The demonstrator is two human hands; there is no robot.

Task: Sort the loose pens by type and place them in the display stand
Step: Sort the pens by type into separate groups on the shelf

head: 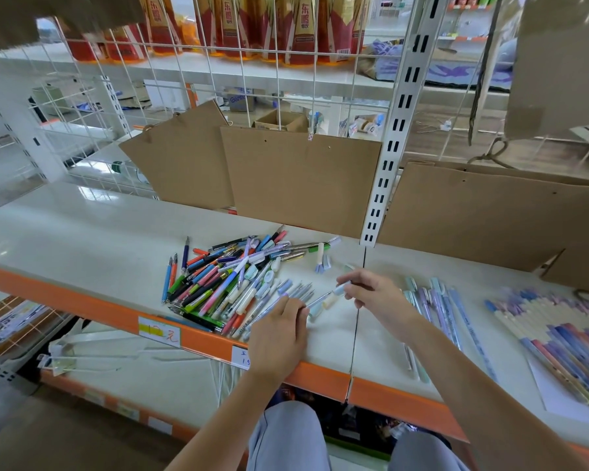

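Right hand (371, 294) pinches pen (330, 295); tag (160, 331) perhaps "元".

Glossy white shelf (82, 226), matt brown cardboard (300, 178), plastic pens (225, 283)

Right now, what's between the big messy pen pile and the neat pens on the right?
In the head view, both hands: the left hand rests on pale pens, the right hand pinches a pale pen. Behind them sit loose caps.
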